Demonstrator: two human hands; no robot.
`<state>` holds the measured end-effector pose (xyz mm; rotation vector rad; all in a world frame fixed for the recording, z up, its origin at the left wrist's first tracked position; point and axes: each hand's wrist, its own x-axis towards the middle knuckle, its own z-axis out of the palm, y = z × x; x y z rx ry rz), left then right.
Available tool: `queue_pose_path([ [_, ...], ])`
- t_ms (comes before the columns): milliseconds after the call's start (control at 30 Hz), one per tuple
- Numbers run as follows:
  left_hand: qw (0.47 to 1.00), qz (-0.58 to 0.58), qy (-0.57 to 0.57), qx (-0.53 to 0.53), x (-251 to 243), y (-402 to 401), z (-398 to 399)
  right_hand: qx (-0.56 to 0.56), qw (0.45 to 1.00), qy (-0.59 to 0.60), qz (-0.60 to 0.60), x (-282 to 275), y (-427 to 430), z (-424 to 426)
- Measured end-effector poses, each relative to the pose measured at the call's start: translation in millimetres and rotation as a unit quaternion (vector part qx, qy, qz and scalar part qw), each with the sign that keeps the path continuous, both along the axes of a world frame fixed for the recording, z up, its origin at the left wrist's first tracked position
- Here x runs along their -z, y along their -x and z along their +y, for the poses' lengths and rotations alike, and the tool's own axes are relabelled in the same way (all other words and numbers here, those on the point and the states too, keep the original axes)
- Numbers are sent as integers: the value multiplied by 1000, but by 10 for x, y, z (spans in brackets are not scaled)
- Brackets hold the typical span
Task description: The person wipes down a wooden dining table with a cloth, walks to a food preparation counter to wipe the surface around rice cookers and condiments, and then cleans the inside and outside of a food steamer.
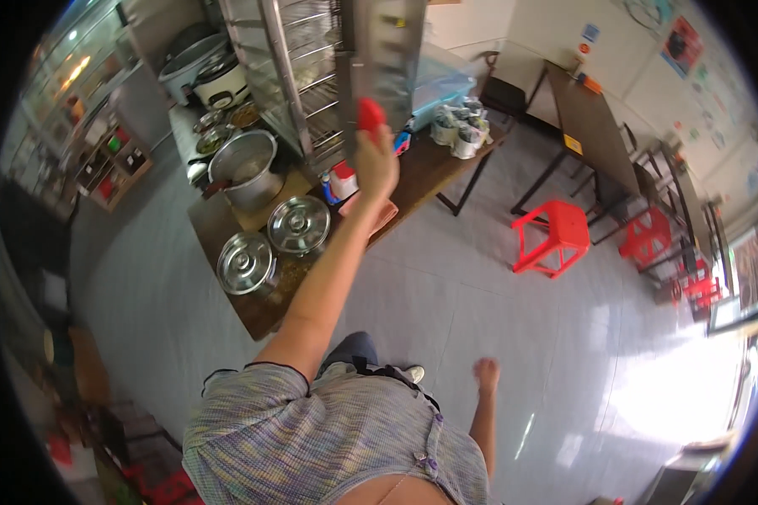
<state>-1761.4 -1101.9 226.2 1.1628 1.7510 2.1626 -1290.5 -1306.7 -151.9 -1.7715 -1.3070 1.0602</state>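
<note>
My left hand is raised over the wooden table at the end of my outstretched arm. It grips a red object that is blurred, so its exact kind is unclear. Below the hand and wrist lie a folded pinkish cloth and a white container with a red top. Two metal pots with shiny lids stand nearer to me, left of my forearm. My right hand hangs low at my side above the grey floor, apart from any object; its fingers are blurred.
A large metal pot sits on the wooden table, near a rice cooker. Behind stands a metal rack. Tied plastic bags lie at the table's far end. A red plastic stool stands on the floor to the right.
</note>
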Motion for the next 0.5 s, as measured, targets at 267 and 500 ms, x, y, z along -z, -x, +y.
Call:
queue_pose_path([
  [267,987,141,-17,79,304,-1092,-26,-235,917,-243,211,-3495,2595,2687],
  [500,844,-43,319,430,633,-223,-467,-90,877,-179,437,-3525,2874,3605],
])
